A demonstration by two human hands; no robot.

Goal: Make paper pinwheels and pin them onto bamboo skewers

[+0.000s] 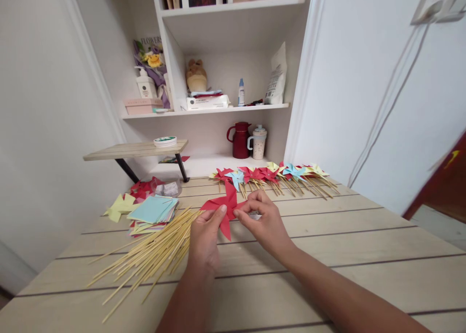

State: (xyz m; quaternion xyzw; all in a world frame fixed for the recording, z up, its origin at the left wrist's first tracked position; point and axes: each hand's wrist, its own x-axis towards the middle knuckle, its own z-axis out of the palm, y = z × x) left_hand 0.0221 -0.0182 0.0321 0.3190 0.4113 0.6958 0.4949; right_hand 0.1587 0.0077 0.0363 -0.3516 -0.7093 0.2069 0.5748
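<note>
A red paper pinwheel (pixel 230 203) is held up over the table between my two hands. My left hand (pixel 208 231) pinches it, thumb on the front near its centre. On the other side, my right hand (pixel 262 221) has thumb and forefinger closed at the pinwheel's right blade; whether a small pin is between them I cannot make out. Beside my left hand lies a spread of thin wooden sticks (pixel 156 250). Behind the hands, finished pinwheels on sticks (pixel 267 175) in red, yellow and blue lie in a row.
Square coloured papers (pixel 155 210) are stacked at the left, near a yellow pinwheel (pixel 119 207), red folded paper (pixel 143 190) and a clear plastic box (pixel 169 187). A small raised stand (pixel 136 151) is behind them. A red jug (pixel 241 141) and a cup (pixel 259 143) stand at the back.
</note>
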